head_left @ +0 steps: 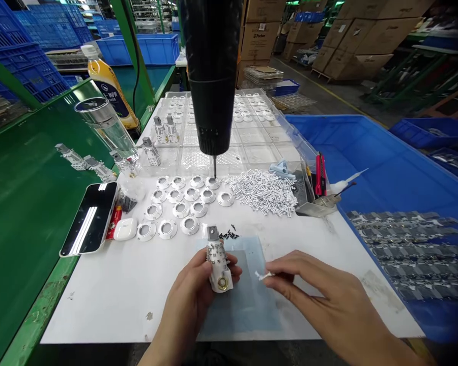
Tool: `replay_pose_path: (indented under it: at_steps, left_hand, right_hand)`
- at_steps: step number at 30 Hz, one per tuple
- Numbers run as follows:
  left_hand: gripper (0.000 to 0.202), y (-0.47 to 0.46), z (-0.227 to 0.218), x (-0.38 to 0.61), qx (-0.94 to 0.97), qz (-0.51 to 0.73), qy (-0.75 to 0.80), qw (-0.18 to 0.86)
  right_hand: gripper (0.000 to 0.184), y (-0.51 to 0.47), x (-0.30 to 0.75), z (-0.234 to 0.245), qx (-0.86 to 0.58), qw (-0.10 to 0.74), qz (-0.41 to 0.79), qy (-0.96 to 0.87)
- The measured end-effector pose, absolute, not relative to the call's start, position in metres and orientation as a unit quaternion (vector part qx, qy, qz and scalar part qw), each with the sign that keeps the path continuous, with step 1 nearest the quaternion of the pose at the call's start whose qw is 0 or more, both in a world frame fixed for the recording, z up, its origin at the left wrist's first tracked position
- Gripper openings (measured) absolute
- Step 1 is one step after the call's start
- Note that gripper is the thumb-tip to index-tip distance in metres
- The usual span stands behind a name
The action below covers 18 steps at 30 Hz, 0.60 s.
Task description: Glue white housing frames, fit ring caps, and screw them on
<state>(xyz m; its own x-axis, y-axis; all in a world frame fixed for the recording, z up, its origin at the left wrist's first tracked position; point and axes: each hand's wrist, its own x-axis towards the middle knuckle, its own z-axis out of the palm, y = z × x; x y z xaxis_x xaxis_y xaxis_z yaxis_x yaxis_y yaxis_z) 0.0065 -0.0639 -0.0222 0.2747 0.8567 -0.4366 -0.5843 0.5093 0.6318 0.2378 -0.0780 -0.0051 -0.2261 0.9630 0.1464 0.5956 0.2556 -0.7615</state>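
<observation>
My left hand is shut around a white and metal assembled part, which stands upright with a brass-centred ring at its lower end. My right hand pinches a small white piece between thumb and fingertip, apart from the assembled part. Both hands are above a translucent blue mat. A few small black screws lie just beyond the mat, and several white rings are spread farther up the white table.
A black electric screwdriver hangs above a clear compartment tray. A heap of small white pieces lies to its right. A phone and earbud case sit left; a blue crate holding metal parts adjoins the right edge.
</observation>
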Motion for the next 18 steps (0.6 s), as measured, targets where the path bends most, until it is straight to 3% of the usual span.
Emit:
replay_pose_path:
  at_steps: [7,12,18]
  left_hand:
    - [0.034,-0.067,-0.014,0.004,0.289,0.394,0.44,0.753]
    - [0.036,-0.067,-0.019,0.003,0.322,0.381,0.472,0.727]
    - [0.038,-0.071,-0.027,0.011,0.226,0.437,0.428,0.758]
  right_hand:
    - [0.03,-0.078,0.212,0.006,-0.375,0.403,0.355,-0.756]
    - [0.027,-0.074,0.205,0.005,-0.358,0.406,0.372,-0.754]
    - [0.028,-0.076,0.194,-0.001,-0.354,0.434,0.376,-0.738]
